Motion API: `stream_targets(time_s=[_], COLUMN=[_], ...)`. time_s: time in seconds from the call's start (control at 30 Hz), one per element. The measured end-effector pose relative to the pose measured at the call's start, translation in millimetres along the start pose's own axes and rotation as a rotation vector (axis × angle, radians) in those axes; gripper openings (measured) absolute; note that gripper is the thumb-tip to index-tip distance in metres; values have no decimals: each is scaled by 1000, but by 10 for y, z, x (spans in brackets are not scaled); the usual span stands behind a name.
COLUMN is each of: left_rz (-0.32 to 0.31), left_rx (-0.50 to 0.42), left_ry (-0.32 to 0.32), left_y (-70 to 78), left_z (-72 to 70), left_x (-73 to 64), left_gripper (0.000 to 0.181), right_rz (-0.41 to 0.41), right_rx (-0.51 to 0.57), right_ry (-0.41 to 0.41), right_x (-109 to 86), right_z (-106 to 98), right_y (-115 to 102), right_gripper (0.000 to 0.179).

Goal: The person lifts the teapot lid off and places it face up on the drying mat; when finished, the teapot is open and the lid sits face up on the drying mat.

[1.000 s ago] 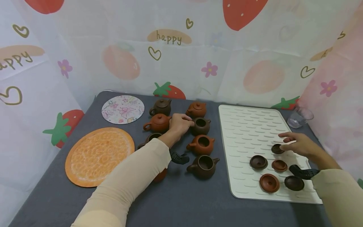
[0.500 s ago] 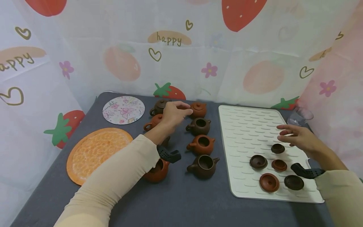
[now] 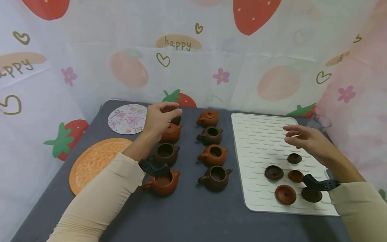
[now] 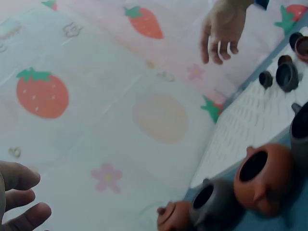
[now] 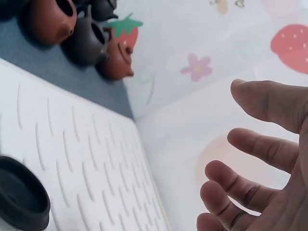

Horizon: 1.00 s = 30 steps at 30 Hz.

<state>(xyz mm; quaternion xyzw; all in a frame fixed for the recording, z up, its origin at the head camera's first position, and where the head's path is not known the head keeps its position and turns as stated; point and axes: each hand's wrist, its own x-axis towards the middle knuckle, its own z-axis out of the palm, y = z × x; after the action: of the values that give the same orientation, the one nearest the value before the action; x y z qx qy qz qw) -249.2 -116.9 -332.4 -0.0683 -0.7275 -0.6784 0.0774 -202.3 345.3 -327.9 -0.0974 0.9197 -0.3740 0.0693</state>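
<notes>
My left hand, fingers loosely bent and holding nothing, hovers over the back of the left teapot row. It partly hides a dark teapot and a lidded reddish teapot. In front of these stand a dark lidless teapot and a reddish lidless one. The right row has a lidded reddish teapot at the back, then three lidless ones: dark, reddish, dark. My right hand, fingers apart and nothing held, hovers over the white mat near a small dark lid.
Several more lids, including a reddish lid and a dark lid, lie on the white mat. A clear cup stands behind my right hand. A floral round mat and an orange round mat lie at left.
My left hand has moved left and back, away from the dark lidless teapot in the right row. My right hand has risen off the small dark lid and shifted slightly back and left.
</notes>
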Motion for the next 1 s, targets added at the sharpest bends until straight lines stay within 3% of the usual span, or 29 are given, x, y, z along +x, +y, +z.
stream_targets(time_s=[0.23, 0.53, 0.67, 0.87, 1.0], left_rz=[29, 35, -22, -158, -202], left_rx=[22, 34, 30, 21, 11], left_ry=[83, 126, 129, 148, 126], left_y=[-185, -468, -609, -823, -962], left_z=[-282, -502, -551, -588, -618], left_x=[-57, -40, -9, 22, 22], left_gripper=[30, 32, 34, 38, 42], right_rz=[-117, -147, -153, -171, -182], right_rx=[60, 69, 58, 71, 72], right_ry=[4, 5, 2, -4, 0], right_x=[23, 52, 79, 148, 192], right_z=[86, 169, 211, 282, 329], right_y=[-235, -403, -496, -675, -784], right_gripper=[46, 45, 45, 44, 42])
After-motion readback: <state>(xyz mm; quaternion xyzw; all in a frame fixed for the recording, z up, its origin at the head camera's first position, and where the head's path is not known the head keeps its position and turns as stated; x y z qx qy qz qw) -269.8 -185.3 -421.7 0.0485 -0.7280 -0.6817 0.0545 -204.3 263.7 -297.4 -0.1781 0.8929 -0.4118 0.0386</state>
